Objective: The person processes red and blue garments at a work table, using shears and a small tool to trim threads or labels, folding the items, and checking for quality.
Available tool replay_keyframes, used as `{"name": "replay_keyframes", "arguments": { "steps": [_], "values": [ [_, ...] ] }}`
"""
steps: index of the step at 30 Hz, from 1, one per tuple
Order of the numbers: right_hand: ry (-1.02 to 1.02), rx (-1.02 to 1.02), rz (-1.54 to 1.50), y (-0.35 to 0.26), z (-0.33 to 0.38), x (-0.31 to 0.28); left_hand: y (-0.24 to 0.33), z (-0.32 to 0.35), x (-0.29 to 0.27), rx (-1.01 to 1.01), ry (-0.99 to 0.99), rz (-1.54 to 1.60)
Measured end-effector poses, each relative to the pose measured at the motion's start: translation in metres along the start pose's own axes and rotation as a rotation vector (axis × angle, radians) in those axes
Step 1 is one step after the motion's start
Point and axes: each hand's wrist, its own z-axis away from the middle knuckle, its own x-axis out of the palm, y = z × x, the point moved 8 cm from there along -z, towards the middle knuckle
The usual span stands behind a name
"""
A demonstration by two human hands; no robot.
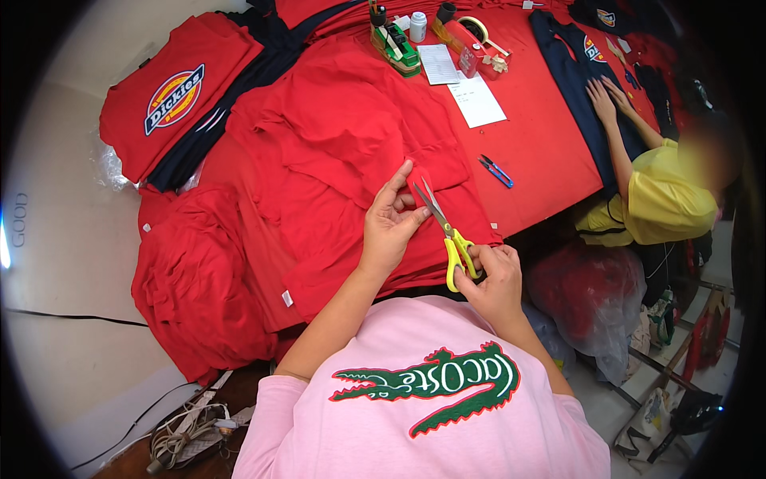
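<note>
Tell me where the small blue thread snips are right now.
The blue thread snips lie on the red table cover, right of centre in the head view, below the white paper sheet and up-right of the yellow-handled scissors.

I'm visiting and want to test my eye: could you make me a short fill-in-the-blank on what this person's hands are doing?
1. The right hand holds scissors with ____ handles.
2. The left hand pinches a small piece of ____ fabric.
3. A co-worker's hands rest on a ____ garment.

Missing words: yellow; red; navy

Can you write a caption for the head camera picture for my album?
Right hand works yellow-handled scissors on red cloth pinched by the left hand.
</note>
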Motion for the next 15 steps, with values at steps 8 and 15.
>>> {"name": "replay_keyframes", "arguments": {
  "steps": [8, 15],
  "values": [
    [-0.034, 0.012, -0.079, 0.003, 0.005, 0.003, 0.002, 0.003, -0.002, -0.019, 0.026, -0.032],
    [-0.027, 0.021, -0.113, 0.007, 0.009, 0.007, 0.0, 0.004, 0.0, -0.036, 0.027, -0.006]
  ]
}}
